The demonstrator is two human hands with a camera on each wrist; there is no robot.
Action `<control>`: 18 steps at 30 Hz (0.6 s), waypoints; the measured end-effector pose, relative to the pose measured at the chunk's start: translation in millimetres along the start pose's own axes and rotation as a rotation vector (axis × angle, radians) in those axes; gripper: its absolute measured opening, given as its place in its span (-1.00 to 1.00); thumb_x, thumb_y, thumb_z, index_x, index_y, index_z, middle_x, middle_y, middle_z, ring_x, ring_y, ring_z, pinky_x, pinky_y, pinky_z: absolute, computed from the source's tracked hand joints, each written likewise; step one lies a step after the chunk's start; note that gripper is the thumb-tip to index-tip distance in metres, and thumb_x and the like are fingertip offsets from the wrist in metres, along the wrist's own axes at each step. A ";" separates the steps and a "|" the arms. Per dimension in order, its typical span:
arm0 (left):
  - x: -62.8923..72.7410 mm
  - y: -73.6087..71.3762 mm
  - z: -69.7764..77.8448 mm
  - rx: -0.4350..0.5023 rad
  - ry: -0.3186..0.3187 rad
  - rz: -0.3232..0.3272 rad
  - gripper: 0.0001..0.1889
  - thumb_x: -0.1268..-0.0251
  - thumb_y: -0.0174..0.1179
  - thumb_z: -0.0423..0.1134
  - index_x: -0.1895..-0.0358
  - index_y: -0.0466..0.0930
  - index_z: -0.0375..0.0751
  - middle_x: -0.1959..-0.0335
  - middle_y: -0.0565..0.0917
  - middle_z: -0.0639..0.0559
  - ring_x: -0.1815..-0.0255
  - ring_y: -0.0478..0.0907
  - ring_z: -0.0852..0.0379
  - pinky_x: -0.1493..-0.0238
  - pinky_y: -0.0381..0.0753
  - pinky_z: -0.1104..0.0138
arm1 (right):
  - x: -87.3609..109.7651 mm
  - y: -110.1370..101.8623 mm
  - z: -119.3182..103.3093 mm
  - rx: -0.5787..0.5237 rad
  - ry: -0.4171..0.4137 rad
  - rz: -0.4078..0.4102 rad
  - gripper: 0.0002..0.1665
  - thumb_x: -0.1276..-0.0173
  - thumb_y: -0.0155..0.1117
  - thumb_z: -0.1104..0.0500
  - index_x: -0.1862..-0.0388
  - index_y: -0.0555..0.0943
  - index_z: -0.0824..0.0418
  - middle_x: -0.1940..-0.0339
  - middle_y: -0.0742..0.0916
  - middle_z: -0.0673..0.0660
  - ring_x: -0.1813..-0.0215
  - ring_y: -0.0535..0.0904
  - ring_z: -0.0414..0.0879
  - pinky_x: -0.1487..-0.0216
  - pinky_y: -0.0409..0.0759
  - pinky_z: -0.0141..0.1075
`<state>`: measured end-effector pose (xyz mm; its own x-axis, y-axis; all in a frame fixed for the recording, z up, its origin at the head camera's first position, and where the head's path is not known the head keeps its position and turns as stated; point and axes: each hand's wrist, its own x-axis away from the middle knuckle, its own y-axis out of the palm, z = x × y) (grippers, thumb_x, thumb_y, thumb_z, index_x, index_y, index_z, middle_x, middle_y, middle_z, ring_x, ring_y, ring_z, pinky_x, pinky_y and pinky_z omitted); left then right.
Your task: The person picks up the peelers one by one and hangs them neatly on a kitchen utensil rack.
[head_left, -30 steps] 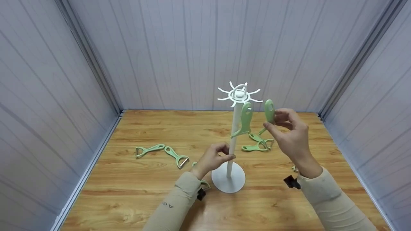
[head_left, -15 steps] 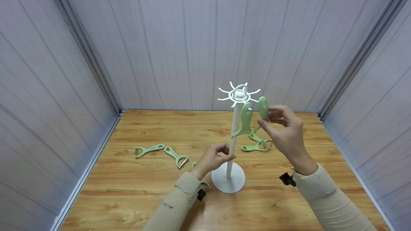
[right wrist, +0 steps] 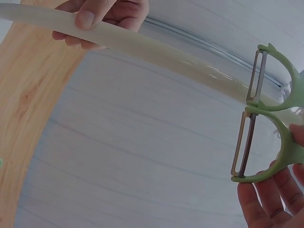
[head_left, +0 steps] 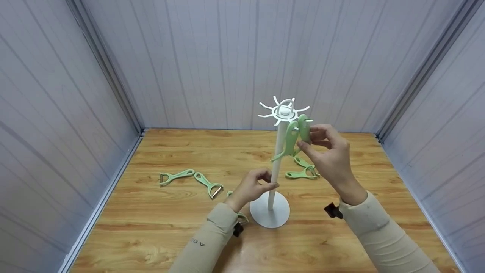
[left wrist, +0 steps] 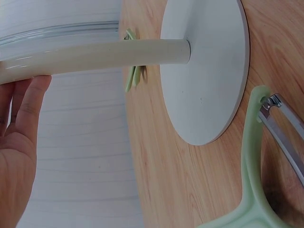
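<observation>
My left hand (head_left: 251, 188) grips the pole of a white hook stand (head_left: 279, 146), thumb and fingers around its lower half. At its top is a ring of curved hooks. One green peeler (head_left: 290, 138) hangs by its handle hole from a front hook. Right beside it my right hand (head_left: 335, 157) pinches a second green peeler (head_left: 304, 132) by the handle; a white hook tip shows through that handle's hole. In the right wrist view the blade end of the held peeler (right wrist: 284, 152) points down the pole, next to the hung one (right wrist: 292, 92).
Two peelers (head_left: 302, 173) overlap on the wooden table (head_left: 170, 216) behind the stand's right side. Two more (head_left: 207, 185) lie to the left. Another peeler (left wrist: 251, 156) lies by the round base (left wrist: 209, 95), mostly hidden by my left forearm in the head view. Panel walls enclose the table.
My right hand has moved left with its peeler, bringing the handle's hole onto a hook beside the hung peeler. The left hand has kept its grip on the pole.
</observation>
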<state>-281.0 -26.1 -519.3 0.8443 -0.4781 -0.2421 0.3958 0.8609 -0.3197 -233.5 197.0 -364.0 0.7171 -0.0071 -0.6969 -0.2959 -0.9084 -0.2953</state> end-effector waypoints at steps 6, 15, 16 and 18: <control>-0.5 0.1 0.0 -0.001 0.002 -0.001 -0.86 -0.46 0.46 -0.26 0.12 0.73 -0.24 0.19 0.78 -0.02 0.13 0.67 0.26 -0.08 0.68 0.20 | 1.1 3.2 -0.2 -0.011 -0.012 -0.006 -0.59 -0.27 0.63 0.42 -0.05 0.67 0.43 0.17 0.81 0.25 0.13 0.71 -0.30 -0.01 0.74 -0.47; -0.8 0.1 -0.7 -0.007 -0.012 -0.001 -0.86 -0.45 0.46 -0.26 0.10 0.73 -0.23 0.18 0.78 -0.02 0.12 0.67 0.24 -0.10 0.70 0.13 | 4.6 3.6 0.2 0.005 -0.005 -0.021 -0.56 -0.22 0.68 0.40 -0.03 0.70 0.41 0.11 0.84 0.22 0.13 0.73 -0.32 -0.02 0.71 -0.46; -0.7 0.2 -0.5 -0.006 -0.015 -0.002 -0.86 -0.45 0.46 -0.25 0.10 0.73 -0.23 0.18 0.78 -0.02 0.11 0.67 0.23 -0.11 0.70 0.09 | 5.2 3.1 0.6 0.009 -0.001 -0.023 -0.55 -0.21 0.69 0.40 -0.04 0.71 0.41 0.10 0.84 0.21 0.12 0.73 -0.32 -0.03 0.71 -0.46; -0.4 0.3 -0.4 0.002 -0.019 -0.002 -0.86 -0.46 0.46 -0.25 0.10 0.73 -0.23 0.18 0.78 -0.02 0.11 0.66 0.23 -0.14 0.70 0.02 | 6.4 1.7 1.6 0.018 0.005 -0.026 -0.53 -0.19 0.71 0.40 -0.06 0.71 0.40 0.08 0.84 0.21 0.11 0.73 -0.33 -0.05 0.70 -0.45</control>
<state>-281.4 -25.7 -519.7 0.8505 -0.4761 -0.2236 0.3978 0.8603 -0.3187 -230.4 196.1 -370.0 0.7278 0.0139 -0.6856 -0.2886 -0.9008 -0.3246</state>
